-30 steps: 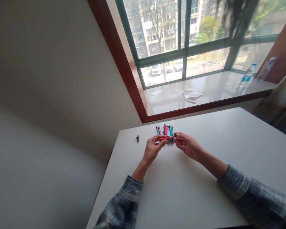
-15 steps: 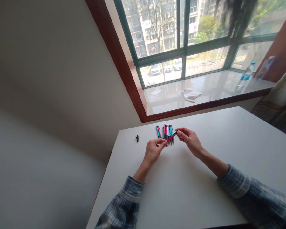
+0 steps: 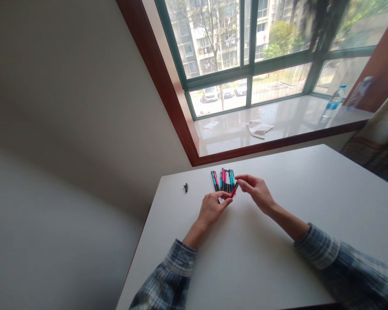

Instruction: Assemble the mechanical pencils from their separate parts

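A red pen with a dark end [image 3: 234,191] is held at a slant between my two hands, just above the white table [image 3: 261,262]. My left hand [image 3: 213,206] pinches its lower red end between thumb and fingers. At the upper dark end, the fingertips of my right hand [image 3: 255,189] are closed on the pen. Right behind lies a row of pens [image 3: 225,178] in pink, blue and white with dark grips. A smaller group of blue and pink pens [image 3: 215,180] lies to its left, partly hidden by my left hand.
A small black clip-like piece [image 3: 186,187] lies at the table's far left. Beyond the table, the window sill [image 3: 226,137] bears a white cloth [image 3: 259,128] and a water bottle [image 3: 334,102]. A curtain [image 3: 371,133] hangs at the right.
My left hand has shifted slightly right and nearer to me. The red pen has turned to a steeper slant, and my right fingertips have moved a little left.
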A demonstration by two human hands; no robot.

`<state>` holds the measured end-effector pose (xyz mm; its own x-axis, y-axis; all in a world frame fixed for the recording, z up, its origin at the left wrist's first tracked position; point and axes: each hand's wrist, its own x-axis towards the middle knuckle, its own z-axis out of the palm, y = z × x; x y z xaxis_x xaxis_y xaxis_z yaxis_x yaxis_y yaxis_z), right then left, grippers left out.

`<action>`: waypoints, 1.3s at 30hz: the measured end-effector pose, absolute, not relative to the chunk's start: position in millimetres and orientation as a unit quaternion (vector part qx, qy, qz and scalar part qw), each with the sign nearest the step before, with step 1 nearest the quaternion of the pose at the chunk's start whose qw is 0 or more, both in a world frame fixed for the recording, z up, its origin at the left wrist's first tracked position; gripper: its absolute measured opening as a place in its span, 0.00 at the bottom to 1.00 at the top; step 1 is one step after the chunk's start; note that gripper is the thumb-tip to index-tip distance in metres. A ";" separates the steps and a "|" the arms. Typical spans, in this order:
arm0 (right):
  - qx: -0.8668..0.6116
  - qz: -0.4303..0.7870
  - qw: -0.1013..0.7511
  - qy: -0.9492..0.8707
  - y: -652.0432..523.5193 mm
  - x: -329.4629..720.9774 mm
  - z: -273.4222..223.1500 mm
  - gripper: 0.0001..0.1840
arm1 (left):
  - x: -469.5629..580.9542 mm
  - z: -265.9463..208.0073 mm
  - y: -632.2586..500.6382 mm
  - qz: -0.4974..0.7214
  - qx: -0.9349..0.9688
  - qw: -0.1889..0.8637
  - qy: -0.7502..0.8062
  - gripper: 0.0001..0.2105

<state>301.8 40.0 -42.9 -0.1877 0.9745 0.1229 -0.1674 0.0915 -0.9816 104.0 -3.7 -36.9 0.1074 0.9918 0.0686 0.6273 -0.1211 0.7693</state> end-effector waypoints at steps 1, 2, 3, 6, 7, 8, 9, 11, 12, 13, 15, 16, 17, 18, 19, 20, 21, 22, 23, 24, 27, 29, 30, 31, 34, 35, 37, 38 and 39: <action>-0.378 0.558 0.514 -0.530 40.2 301.9 -43.5 0.20 | 104.1 -36.9 -3.7 0.308 0.682 0.299 0.592 0.13; -0.377 0.559 0.516 -0.529 40.6 302.0 -44.1 0.20 | 104.0 -36.9 -3.7 0.310 0.680 0.301 0.592 0.13; -0.377 0.559 0.517 -0.527 40.9 302.1 -44.6 0.20 | 103.9 -36.9 -3.6 0.311 0.679 0.303 0.592 0.14; -0.381 0.564 0.518 -0.518 41.6 302.2 -45.9 0.21 | 103.2 -37.2 -3.2 0.317 0.677 0.305 0.589 0.15; -0.382 0.567 0.516 -0.516 41.7 302.2 -46.2 0.21 | 103.0 -37.4 -3.1 0.318 0.678 0.306 0.588 0.15; -0.383 0.570 0.515 -0.513 41.8 302.1 -46.4 0.21 | 102.9 -37.6 -3.0 0.319 0.678 0.306 0.588 0.15; -0.383 0.573 0.513 -0.511 41.9 302.1 -46.5 0.22 | 102.9 -37.7 -3.0 0.319 0.677 0.307 0.587 0.15; -0.381 0.578 0.511 -0.510 41.9 302.0 -46.6 0.22 | 103.0 -37.7 -3.2 0.321 0.677 0.308 0.587 0.15; -0.381 0.579 0.510 -0.509 41.9 302.0 -46.8 0.22 | 103.2 -37.7 -3.3 0.322 0.677 0.309 0.586 0.15; -0.381 0.581 0.509 -0.509 42.0 302.0 -47.0 0.22 | 103.3 -37.6 -3.4 0.322 0.677 0.309 0.585 0.15; -0.381 0.581 0.508 -0.509 42.3 302.0 -47.7 0.22 | 103.3 -37.3 -3.6 0.322 0.679 0.308 0.583 0.14; -0.381 0.582 0.507 -0.509 42.5 301.9 -48.2 0.22 | 103.2 -37.1 -3.7 0.321 0.680 0.308 0.583 0.14; -0.381 0.582 0.507 -0.509 42.9 301.9 -48.8 0.22 | 103.1 -36.9 -3.8 0.318 0.680 0.308 0.584 0.15; -0.381 0.583 0.508 -0.507 43.3 301.9 -49.5 0.22 | 102.9 -36.7 -3.8 0.315 0.681 0.309 0.585 0.15; -0.380 0.584 0.509 -0.504 43.9 302.0 -50.2 0.22 | 102.8 -36.4 -3.9 0.313 0.681 0.309 0.586 0.15; -0.380 0.586 0.511 -0.501 44.4 302.1 -50.8 0.22 | 102.8 -36.0 -4.0 0.311 0.681 0.308 0.587 0.15; -0.380 0.588 0.513 -0.497 44.9 302.3 -51.2 0.22 | 102.8 -35.6 -4.1 0.310 0.682 0.308 0.587 0.15; -0.381 0.589 0.515 -0.493 45.4 302.6 -51.5 0.22 | 103.0 -35.2 -4.2 0.310 0.684 0.306 0.585 0.15; -0.382 0.587 0.518 -0.491 45.7 303.0 -51.5 0.21 | 103.2 -34.7 -4.4 0.312 0.687 0.303 0.583 0.15; -0.384 0.585 0.522 -0.488 46.0 303.4 -51.4 0.21 | 103.1 -34.2 -4.5 0.313 0.690 0.299 0.580 0.14; -0.392 0.575 0.538 -0.476 46.5 304.2 -51.0 0.19 | 98.9 -31.3 -3.7 0.317 0.695 0.281 0.581 0.12; -0.401 0.574 0.545 -0.461 47.0 304.2 -51.3 0.18 | 90.2 -27.9 -2.0 0.315 0.696 0.257 0.592 0.11; -0.406 0.574 0.547 -0.454 47.2 303.9 -51.6 0.18 | 83.9 -25.9 -0.9 0.310 0.696 0.236 0.603 0.11; -0.412 0.574 0.546 -0.451 47.3 303.5 -52.0 0.17 | 76.4 -23.8 0.4 0.305 0.697 0.204 0.616 0.11; -0.415 0.567 0.537 -0.467 45.9 301.4 -52.6 0.18 | 51.7 -19.4 4.6 0.236 0.676 0.063 0.695 0.09; -0.411 0.564 0.531 -0.481 44.8 300.3 -52.7 0.18 | 44.4 -18.9 6.0 0.193 0.659 0.025 0.726 0.09; -0.402 0.559 0.517 -0.509 41.6 297.8 -52.7 0.17 | 33.3 -19.7 8.6 0.121 0.626 -0.028 0.770 0.10; -0.398 0.555 0.509 -0.523 39.8 296.4 -52.8 0.16 | 29.6 -20.5 9.7 0.091 0.613 -0.042 0.784 0.11; -0.396 0.551 0.501 -0.537 38.1 295.1 -53.0 0.16 | 27.2 -21.4 10.7 0.068 0.603 -0.050 0.794 0.12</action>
<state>295.1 38.1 -53.0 -0.1830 0.9778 0.1017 -0.1268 0.0791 -0.9888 27.2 10.7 -21.4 -0.2690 0.9497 0.1603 0.9631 0.2647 0.0480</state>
